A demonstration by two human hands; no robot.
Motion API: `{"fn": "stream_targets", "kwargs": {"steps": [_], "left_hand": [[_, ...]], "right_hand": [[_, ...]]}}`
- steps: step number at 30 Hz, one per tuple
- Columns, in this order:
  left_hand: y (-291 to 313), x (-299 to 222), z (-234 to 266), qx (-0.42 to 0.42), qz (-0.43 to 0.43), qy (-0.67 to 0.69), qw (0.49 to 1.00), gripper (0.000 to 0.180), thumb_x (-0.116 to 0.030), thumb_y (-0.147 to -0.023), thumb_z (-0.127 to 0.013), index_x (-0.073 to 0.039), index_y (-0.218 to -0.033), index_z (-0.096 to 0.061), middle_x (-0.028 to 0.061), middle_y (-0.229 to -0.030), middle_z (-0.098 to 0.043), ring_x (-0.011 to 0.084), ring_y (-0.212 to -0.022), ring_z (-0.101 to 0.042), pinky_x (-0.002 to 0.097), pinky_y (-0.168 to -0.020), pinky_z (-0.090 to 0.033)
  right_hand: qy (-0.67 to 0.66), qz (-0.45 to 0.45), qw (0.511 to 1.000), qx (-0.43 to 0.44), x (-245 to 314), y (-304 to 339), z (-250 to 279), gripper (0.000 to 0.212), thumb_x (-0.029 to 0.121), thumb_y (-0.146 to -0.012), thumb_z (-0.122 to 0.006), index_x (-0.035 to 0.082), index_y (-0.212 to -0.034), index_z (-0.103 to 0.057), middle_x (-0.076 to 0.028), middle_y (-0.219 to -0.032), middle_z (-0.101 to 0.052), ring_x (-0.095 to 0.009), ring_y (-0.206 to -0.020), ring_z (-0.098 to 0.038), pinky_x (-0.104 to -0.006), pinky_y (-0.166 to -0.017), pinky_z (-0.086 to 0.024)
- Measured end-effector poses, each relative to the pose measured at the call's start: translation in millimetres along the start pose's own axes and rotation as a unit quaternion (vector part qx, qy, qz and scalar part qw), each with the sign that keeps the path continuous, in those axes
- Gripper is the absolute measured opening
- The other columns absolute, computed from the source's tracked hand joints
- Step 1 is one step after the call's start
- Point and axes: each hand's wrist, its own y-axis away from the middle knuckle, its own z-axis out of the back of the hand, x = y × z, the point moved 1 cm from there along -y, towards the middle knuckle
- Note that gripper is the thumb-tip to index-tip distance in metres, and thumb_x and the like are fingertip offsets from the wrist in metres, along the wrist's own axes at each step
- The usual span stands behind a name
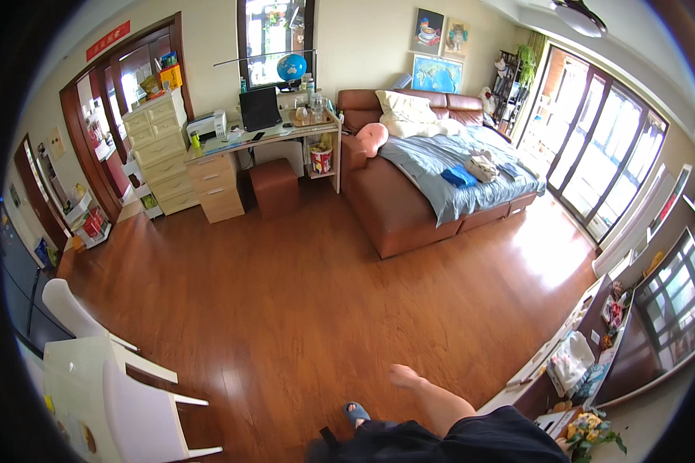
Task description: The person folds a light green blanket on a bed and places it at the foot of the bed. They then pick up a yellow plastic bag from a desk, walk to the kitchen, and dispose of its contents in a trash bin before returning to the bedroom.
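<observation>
Neither my left hand nor my right hand can be made out. Along the lower edge runs my dark clothing [440, 446], and a bare limb [446, 407] that looks like my leg reaches out of it, over the wood floor [286, 309]. Its far end appears to be a bare foot [405, 376]. To the left of that, a blue-grey slipper [355, 413] shows on my other foot. Closest on the right are yellow flowers [587, 426] with green leaves and a white bag [571, 361] by the low cabinet.
White chairs [143, 413] flank a pale table [69, 378] at lower left. Against the far wall stand drawers [162, 147], a desk with a laptop [259, 110], and a brown stool [274, 189]. A brown leather sofa bed [371, 212] lies right of them. A television [668, 309] is at right.
</observation>
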Motion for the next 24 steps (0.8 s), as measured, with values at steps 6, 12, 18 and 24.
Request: {"fn": "stream_targets", "kwargs": {"steps": [6, 12, 18, 24], "left_hand": [[-74, -20, 27, 0.044, 0.018, 0.059, 0.997, 0.025, -0.023, -0.081, -0.06, 0.001, -0.085, -0.068, 0.0231, -0.082, -0.065, 0.0386, -0.08, -0.064, 0.0446, -0.072, -0.051], [-221, -64, 94, -0.062, 0.049, 0.124, 0.989, 0.027, -0.021, -0.079, -0.058, 0.003, -0.088, -0.068, 0.027, -0.098, -0.065, 0.0428, -0.094, -0.062, 0.0435, -0.08, -0.052], [-393, -161, 317, -0.081, -0.219, -0.138, 0.962, 0.027, -0.02, -0.083, -0.049, -0.001, -0.085, -0.069, 0.0249, -0.084, -0.065, 0.0393, -0.081, -0.064, 0.0472, -0.072, -0.052], [-469, -308, 572, -0.208, -0.116, 0.199, 0.951, 0.026, -0.026, -0.09, -0.048, -0.004, -0.093, -0.062, 0.0248, -0.09, -0.066, 0.0421, -0.086, -0.064, 0.0517, -0.074, -0.05]], "right_hand": [[0.016, 0.118, 0.984, 0.133, 195, -160, 69, 0.028, 0.025, -0.09, -0.05, 0.011, -0.11, -0.063, -0.015, -0.104, -0.068, -0.031, -0.099, -0.064, -0.0417, -0.083, -0.051], [0.052, 0.252, 0.966, 0.013, 217, -324, 94, 0.022, 0.021, -0.086, -0.056, 0.005, -0.097, -0.065, -0.016, -0.088, -0.068, -0.029, -0.079, -0.066, -0.0398, -0.067, -0.051], [-0.016, -0.011, 0.996, 0.083, 213, -450, 151, 0.023, 0.013, -0.085, -0.051, 0.002, -0.097, -0.066, -0.015, -0.086, -0.068, -0.03, -0.077, -0.065, -0.0389, -0.069, -0.052], [-0.084, -0.12, 0.985, 0.092, 371, -556, 196, 0.024, 0.014, -0.088, -0.049, 0.002, -0.102, -0.064, -0.013, -0.085, -0.067, -0.026, -0.072, -0.063, -0.0357, -0.064, -0.051]]}}
